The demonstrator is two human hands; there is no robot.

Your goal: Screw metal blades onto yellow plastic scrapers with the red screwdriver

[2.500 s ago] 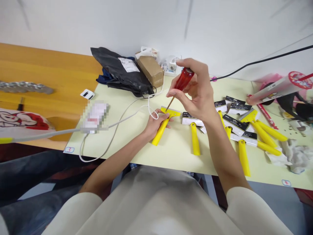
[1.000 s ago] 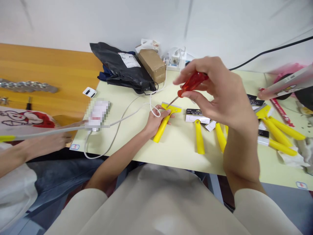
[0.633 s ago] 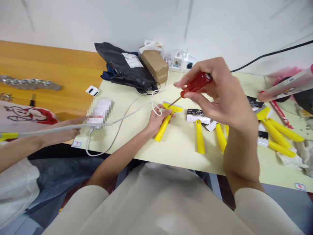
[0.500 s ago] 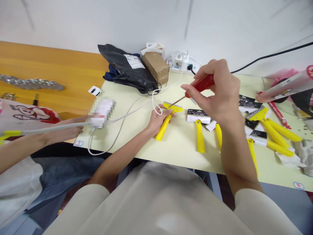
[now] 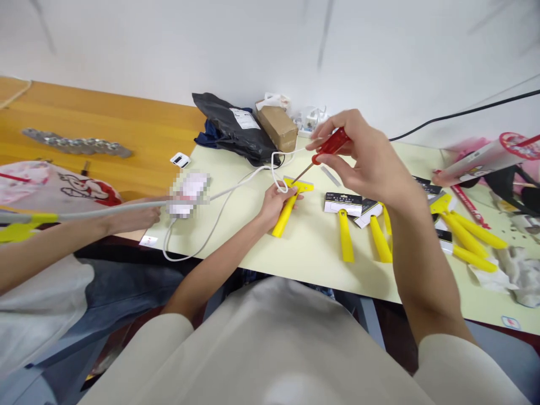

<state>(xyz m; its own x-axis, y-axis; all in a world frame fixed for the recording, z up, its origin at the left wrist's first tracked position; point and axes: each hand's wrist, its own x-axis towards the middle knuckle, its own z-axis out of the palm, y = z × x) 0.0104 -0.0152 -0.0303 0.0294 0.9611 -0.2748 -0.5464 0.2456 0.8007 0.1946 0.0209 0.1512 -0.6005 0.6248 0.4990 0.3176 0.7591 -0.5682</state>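
Observation:
My left hand (image 5: 274, 203) is closed around the neck of a yellow scraper (image 5: 283, 220), holding it on the table with its wide head pointing away from me. In my right hand (image 5: 363, 163) is a screwdriver with a red handle (image 5: 334, 143), gripped by thumb and fingers. The screwdriver's thin shaft slants down to the left, and its tip meets the scraper head near a screw. A flat metal blade (image 5: 331, 175) lies on the table beside my right hand. Right of the scraper lies another yellow scraper (image 5: 346, 236) with a black and white card cover on its head.
More yellow scrapers (image 5: 468, 236) lie at the right by crumpled tissue (image 5: 523, 275). A black plastic parcel (image 5: 240, 132) and a cardboard box (image 5: 277, 126) stand at the back. A white cable (image 5: 202, 247) crosses the table. At left, a co-worker's hand (image 5: 139, 216) is beside a blurred-out device.
The view has shifted slightly. My right hand has turned with the screwdriver and its fingers have moved along the handle. The flat blade has come into sight. My left hand keeps its hold.

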